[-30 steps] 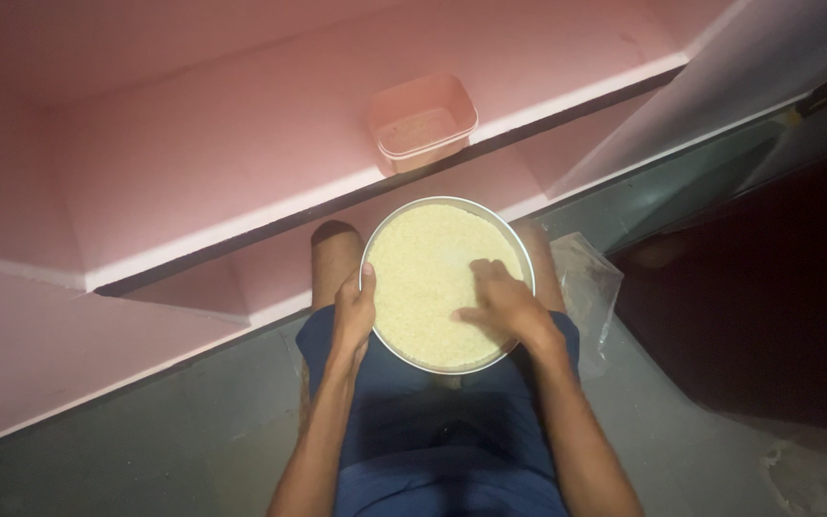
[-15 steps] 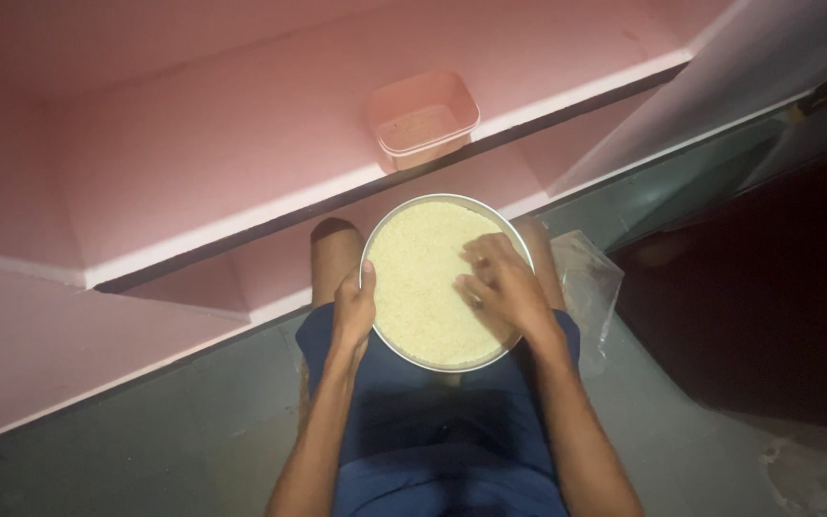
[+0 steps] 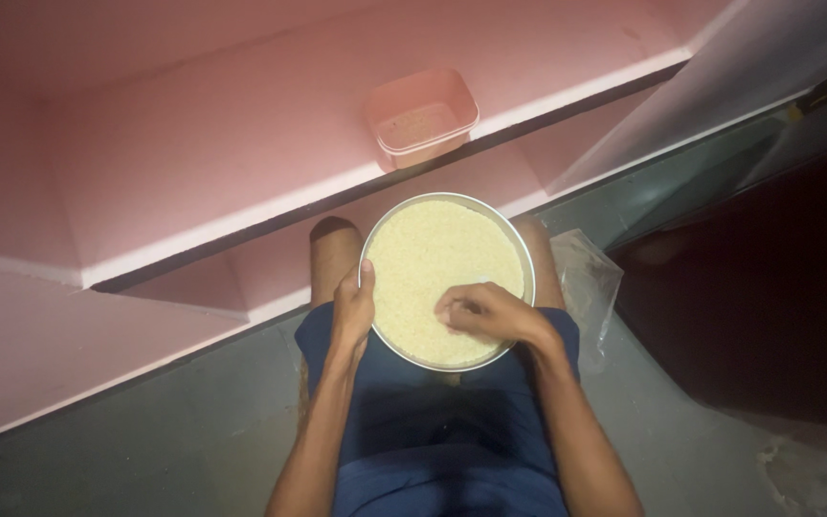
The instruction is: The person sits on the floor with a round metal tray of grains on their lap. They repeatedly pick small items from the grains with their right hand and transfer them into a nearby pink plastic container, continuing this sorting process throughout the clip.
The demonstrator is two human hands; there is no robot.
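A round metal plate (image 3: 519, 241) rests on my lap, filled with pale rice grains (image 3: 437, 254). My left hand (image 3: 353, 311) grips the plate's left rim, thumb on top of the edge. My right hand (image 3: 486, 313) lies on the rice in the near right part of the plate, fingers curled and pinched together toward the left. Whether any grains are between the fingertips cannot be made out.
A small pink plastic tub (image 3: 422, 116) stands on the pink step (image 3: 193, 163) beyond my knees. A crumpled clear plastic bag (image 3: 588, 282) lies on the grey floor at my right. A dark area lies further right.
My right hand slid from the far right of the rice toward me and to the left, its spread fingers curling together. The left hand and plate stayed put.
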